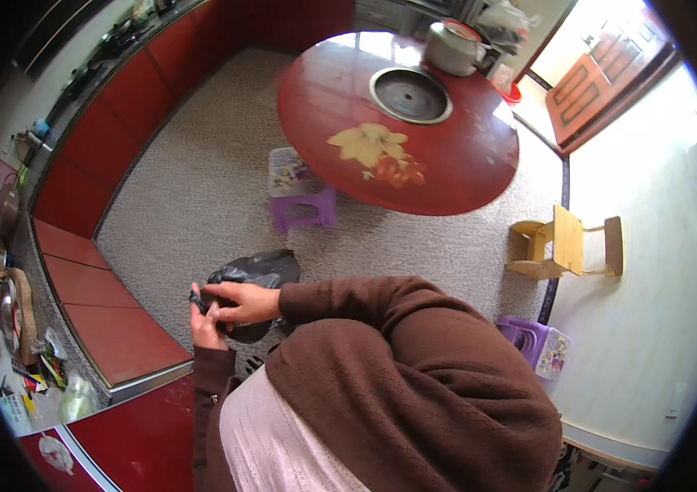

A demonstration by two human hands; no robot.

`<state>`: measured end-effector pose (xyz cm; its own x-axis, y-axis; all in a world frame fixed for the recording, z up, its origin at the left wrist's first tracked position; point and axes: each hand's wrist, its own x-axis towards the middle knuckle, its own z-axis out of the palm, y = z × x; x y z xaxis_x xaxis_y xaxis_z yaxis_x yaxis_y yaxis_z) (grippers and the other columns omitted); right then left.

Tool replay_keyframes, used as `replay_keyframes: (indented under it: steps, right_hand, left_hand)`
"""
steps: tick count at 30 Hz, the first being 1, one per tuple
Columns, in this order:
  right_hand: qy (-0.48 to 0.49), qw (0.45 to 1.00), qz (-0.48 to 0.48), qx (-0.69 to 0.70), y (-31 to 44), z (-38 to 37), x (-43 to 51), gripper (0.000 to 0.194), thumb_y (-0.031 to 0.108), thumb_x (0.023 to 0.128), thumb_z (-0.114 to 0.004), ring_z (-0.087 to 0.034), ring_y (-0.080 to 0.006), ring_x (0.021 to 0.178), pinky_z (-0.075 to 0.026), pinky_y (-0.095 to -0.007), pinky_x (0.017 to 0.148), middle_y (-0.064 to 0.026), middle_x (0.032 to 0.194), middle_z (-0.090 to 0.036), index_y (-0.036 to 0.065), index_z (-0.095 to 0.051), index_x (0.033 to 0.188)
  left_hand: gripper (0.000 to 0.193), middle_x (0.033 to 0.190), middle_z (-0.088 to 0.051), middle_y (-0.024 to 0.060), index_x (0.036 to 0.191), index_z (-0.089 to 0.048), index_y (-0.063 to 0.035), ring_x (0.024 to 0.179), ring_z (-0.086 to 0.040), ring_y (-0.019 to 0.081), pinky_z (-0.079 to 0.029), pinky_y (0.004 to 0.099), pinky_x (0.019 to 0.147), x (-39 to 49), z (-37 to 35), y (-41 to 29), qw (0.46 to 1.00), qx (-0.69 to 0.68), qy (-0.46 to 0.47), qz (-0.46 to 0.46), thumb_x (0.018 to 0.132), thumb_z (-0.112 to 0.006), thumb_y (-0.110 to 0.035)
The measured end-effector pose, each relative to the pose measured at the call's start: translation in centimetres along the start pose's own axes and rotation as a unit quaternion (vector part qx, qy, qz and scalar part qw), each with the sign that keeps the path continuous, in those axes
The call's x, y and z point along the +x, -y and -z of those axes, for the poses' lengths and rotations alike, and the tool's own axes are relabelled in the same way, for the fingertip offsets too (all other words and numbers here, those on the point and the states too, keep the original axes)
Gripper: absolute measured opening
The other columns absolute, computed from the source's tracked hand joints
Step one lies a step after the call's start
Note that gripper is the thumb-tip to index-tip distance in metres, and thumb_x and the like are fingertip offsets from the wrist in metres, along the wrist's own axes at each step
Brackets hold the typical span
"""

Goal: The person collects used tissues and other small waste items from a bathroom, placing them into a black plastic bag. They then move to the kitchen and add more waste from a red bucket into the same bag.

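A black plastic bag [271,265] hangs below and behind my hands, above the grey patterned floor. My left hand [208,329] is at the left end of the bag, with a dark twisted piece of plastic at its fingers. Across from it, my right hand [249,302] reaches in from the right, its fingertips meeting the left hand at the gathered black plastic. What lies inside the bag cannot be seen. Both arms wear brown sleeves.
A round red table [348,111] holds a large metal pot [451,49]. Beside it stands a purple stool [302,209]. A wooden chair [568,240] and another purple stool [536,344] are along the right wall. Red cabinets [99,129] and a cluttered counter [47,270] line the left.
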<state>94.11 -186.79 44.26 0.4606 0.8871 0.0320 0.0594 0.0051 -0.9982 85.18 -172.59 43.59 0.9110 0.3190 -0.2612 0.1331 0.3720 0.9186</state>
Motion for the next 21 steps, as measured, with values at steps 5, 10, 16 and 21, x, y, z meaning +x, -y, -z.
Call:
replay_keyframes:
  steps: [5, 10, 16, 21]
  right_hand:
    - [-0.079, 0.995, 0.009, -0.053, 0.3, 3.9, 8.6, 0.065, 0.032, 0.089, -0.057, -0.049, -0.0224, 0.116, -0.042, -0.0320, 0.094, -0.0170, 0.128, -0.047, 0.001, -0.030, 0.139]
    - [-0.097, 0.992, -0.015, 0.082, 1.4, 6.9, 17.2, 0.062, 0.032, 0.092, -0.054, -0.053, -0.0102, 0.093, -0.047, -0.0256, 0.072, -0.0063, 0.117, -0.054, 0.007, -0.027, 0.142]
    - [-0.208, 0.955, -0.108, 0.184, -3.1, 13.0, 23.5, 0.058, 0.036, 0.095, -0.046, -0.059, -0.0140, 0.093, -0.049, -0.0255, 0.063, -0.0059, 0.133, -0.043, 0.010, -0.025, 0.143]
    - [-0.314, 0.916, -0.127, 0.214, -4.4, 15.6, 24.3, 0.060, 0.042, 0.095, -0.045, -0.058, -0.0127, 0.092, -0.048, -0.0236, 0.063, -0.0060, 0.135, -0.040, 0.011, -0.027, 0.143]
  left_hand:
    - [0.070, 0.088, -0.055, 0.0016, 0.145, -0.021, -0.0129, 0.060, -0.049, 0.0081, -0.041, 0.0207, 0.047, 10.4, 1.7, -4.6, 0.998, -0.002, 0.055, -0.012, 0.085, -0.058, -0.012]
    - [0.071, 0.092, -0.057, 0.0026, 0.145, -0.017, -0.0117, 0.062, -0.051, 0.0076, -0.041, 0.0197, 0.048, 18.3, 4.6, -8.1, 0.998, 0.019, 0.067, -0.005, 0.086, -0.056, -0.008]
    - [0.065, 0.112, -0.060, 0.0094, 0.145, -0.016, -0.0116, 0.059, -0.052, 0.0067, -0.040, 0.0190, 0.045, 26.5, 7.6, -10.8, 0.993, 0.103, 0.038, 0.052, 0.090, -0.049, -0.010]
    - [0.065, 0.109, -0.057, 0.0051, 0.145, -0.021, -0.0179, 0.059, -0.050, 0.0059, -0.038, 0.0190, 0.042, 30.2, 8.5, -11.9, 0.990, 0.104, 0.031, 0.092, 0.089, -0.053, -0.009]
